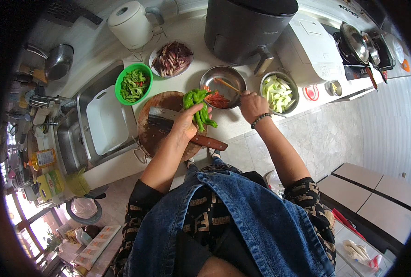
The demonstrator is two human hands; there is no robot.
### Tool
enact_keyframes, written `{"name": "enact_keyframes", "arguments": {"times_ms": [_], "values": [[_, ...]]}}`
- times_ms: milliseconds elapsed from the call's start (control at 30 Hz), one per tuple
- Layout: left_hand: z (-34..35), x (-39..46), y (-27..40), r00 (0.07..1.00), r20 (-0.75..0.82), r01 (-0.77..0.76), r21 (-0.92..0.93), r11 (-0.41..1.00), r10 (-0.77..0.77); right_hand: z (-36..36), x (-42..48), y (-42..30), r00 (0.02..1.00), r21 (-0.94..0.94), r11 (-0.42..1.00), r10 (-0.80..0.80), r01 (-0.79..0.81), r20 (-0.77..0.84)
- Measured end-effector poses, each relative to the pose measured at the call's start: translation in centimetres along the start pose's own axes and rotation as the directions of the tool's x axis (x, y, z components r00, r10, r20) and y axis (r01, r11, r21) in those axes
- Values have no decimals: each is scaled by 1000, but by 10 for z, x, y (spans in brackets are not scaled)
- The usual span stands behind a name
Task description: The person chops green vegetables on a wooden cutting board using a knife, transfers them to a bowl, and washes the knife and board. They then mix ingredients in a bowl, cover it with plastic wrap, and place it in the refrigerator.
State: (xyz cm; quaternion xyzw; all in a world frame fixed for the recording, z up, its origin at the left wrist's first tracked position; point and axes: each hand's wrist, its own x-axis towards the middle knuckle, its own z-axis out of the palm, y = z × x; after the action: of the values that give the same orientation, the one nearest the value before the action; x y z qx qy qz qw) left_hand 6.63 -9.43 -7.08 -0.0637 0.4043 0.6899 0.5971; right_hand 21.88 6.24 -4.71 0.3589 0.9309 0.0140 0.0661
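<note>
My left hand [184, 125] holds several long green peppers [201, 110] above the round wooden cutting board [162, 100]. Beneath that hand lies a cleaver with a wooden handle [210, 142], its dark blade [158, 117] flat on the board. My right hand [254, 106] is closed at the right rim of a steel bowl [241, 77]. A slim wooden utensil [229, 85] runs from its fingers into the bowl; its exact kind is unclear. Chopped red pieces [217, 99], seemingly peppers or tomatoes, sit in the bowl's lower left.
A green basin [117, 90] of leafy greens, a plate [153, 57] of purplish strips and a pot [295, 100] of pale green slices surround the board. Behind stand an air fryer [243, 31], kettle [127, 29] and white appliance [307, 52]. The sink [82, 114] is left, the stove [354, 71] right.
</note>
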Motion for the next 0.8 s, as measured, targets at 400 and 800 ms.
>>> {"name": "enact_keyframes", "arguments": {"times_ms": [400,800], "values": [[2,2,2,1000,-21,-3,13,1000,3,-4,-2,-2,982,-56,981,-187,185,-31],[3,-5,11,998,-58,-38,17,999,39,-22,-16,6,969,28,969,-246,246,-26]]}}
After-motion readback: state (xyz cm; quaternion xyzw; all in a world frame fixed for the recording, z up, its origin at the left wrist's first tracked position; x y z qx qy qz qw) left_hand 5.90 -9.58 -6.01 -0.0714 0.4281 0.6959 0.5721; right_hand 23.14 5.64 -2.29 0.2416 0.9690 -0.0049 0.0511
